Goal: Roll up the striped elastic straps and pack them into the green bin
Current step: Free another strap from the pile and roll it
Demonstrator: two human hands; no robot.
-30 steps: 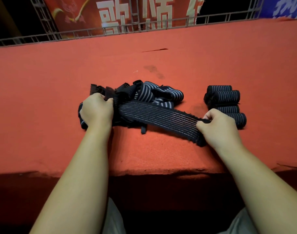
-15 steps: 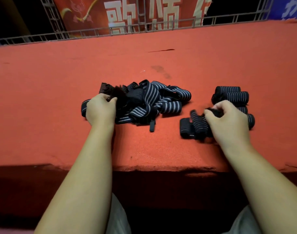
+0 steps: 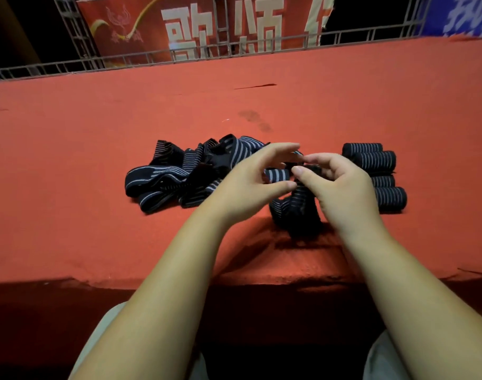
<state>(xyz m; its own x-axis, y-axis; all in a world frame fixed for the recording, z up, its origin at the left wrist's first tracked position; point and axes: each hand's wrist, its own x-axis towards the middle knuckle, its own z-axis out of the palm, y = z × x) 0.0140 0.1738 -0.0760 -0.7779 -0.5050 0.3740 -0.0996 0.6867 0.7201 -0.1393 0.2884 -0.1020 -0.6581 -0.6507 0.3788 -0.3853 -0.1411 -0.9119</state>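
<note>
Looked down over two bare forearms onto a red carpet (image 3: 97,160) spread across a raised ledge. Took as landmark the stack of rolled straps (image 3: 376,161): four dark striped cylinders lying close together, long axes running left to right.

Pinched the upper end of one striped strap (image 3: 294,209) between the thumb and curled fingers of the right hand (image 3: 344,193), just left of the stack and lifted off the carpet. Let the rest of that strap fall from the pinch in loose folds down to the carpet, so that its long axis ran roughly downward and toward the near edge, below the grip rather than out to either side.

Held the left hand (image 3: 250,185) released, fingers straight and spread, thumb tip just beside the right thumb. Could not tell whether it touched the strap.

Judged the right hand the nearer one, already on the end where rolling would likely start, with the left placed to feed or steady the hanging length.

Showed a loose pile (image 3: 185,174) of unrolled straps farther left of the stack, tangled and pointing no single way. Showed no green bin anywhere; judged packing not yet begun.
</note>
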